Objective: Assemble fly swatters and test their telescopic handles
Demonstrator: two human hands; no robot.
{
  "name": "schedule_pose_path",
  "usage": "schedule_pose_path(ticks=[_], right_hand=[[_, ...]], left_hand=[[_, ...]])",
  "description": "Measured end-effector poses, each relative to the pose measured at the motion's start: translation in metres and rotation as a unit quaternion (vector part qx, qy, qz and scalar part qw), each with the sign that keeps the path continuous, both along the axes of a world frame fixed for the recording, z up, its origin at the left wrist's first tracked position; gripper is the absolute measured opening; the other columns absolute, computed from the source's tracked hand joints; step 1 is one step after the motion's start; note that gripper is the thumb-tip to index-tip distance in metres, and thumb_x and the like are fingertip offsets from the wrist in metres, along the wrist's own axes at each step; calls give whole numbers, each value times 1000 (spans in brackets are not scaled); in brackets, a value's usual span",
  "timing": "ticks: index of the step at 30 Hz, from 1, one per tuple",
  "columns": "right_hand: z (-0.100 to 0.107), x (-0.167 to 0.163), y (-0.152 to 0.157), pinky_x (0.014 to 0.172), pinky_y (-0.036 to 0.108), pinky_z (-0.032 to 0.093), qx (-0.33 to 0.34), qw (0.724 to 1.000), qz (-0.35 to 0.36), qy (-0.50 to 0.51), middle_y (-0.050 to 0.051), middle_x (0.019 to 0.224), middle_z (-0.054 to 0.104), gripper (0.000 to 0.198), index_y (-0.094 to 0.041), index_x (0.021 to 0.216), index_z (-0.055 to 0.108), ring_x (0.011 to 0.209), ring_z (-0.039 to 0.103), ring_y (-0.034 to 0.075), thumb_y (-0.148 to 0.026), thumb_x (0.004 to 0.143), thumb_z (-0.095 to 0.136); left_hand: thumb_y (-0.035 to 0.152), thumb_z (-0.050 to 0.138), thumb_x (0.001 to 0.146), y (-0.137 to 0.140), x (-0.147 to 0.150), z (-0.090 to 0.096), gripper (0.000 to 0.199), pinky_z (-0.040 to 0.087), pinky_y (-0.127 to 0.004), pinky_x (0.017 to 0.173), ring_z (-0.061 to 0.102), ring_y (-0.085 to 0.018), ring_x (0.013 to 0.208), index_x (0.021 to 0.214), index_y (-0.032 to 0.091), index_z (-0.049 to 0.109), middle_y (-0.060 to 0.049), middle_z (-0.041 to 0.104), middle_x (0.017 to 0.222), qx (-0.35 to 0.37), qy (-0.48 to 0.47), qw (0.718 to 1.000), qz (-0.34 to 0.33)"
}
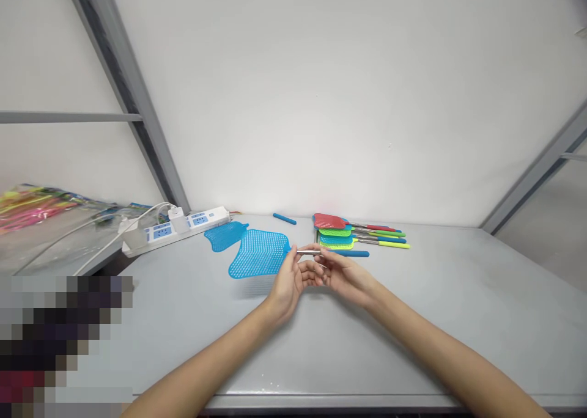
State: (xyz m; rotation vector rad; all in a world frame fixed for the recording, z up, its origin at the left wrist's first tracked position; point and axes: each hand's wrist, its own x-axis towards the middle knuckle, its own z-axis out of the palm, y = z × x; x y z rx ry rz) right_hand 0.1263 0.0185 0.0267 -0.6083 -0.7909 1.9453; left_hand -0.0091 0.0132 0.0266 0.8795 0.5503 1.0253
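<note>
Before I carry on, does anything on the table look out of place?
Yes. A blue fly-swatter head beside the power strip shows no handle, and a loose blue handle lies alone near the wall. Both look odd because the held fly swatter and the stacked fly swatters show heads, shafts and handles together.

the one camera is sitting on the person's head, facing forward and down over the grey worktop toward the white wall. i'm noticing it's looking from above and behind the left hand and right hand, close enough that both forearms are spanning the lower foreground.
</note>
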Motion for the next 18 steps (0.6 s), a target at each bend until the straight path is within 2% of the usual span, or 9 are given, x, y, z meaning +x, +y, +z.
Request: schedule_pose_path(ticks=[2,3,7,11,15,18], right_hand=[[3,-11,9,48,22,39,31,999,3,-8,-1,68,51,17,-17,85,57,53,46,7,-24,70,56],[5,-14,15,47,21,38,38,999,-19,-14,-1,67,51,16,-17,83,58,53,46,7,-24,69,57],[8,-11,48,49,20,39,82,984,-153,-35,-2,63,51,18,-17,78,57,56,48,7,-27,64,61],[3,21,77,45,19,38,100,948,-284,-106,-1,59,54,20,-16,76,58,53,50,8,-30,62,61],[-17,68,90,39,17,38,62,932,-336,-117,-3,54,54,14,-17,74,55,45,49,7,-27,65,58],[-33,94,95,38,17,39,20,922,-367,-123,-4,47,53,10,-17,63,48,38,47,6,-22,70,51]], left_hand=[[45,28,78,3,-1,-1,42,40,-27,57,54,-13,52,102,14,45,-3,58,62,3,-7,1000,1],[43,30,78,4,-2,0,41,40,-27,57,54,-13,51,103,15,45,-3,57,63,4,-5,1000,3],[39,36,76,7,-7,2,38,40,-26,56,53,-11,51,106,16,44,-2,56,67,5,25,999,32],[43,35,75,10,-11,2,39,40,-26,56,52,-11,51,98,15,48,-1,54,66,11,56,997,49],[44,32,75,16,-9,-7,37,39,-24,52,51,-10,48,84,13,52,-1,54,63,15,160,986,42],[41,32,76,19,-6,-16,34,37,-22,47,48,-9,44,77,13,52,-1,52,60,60,254,964,43]])
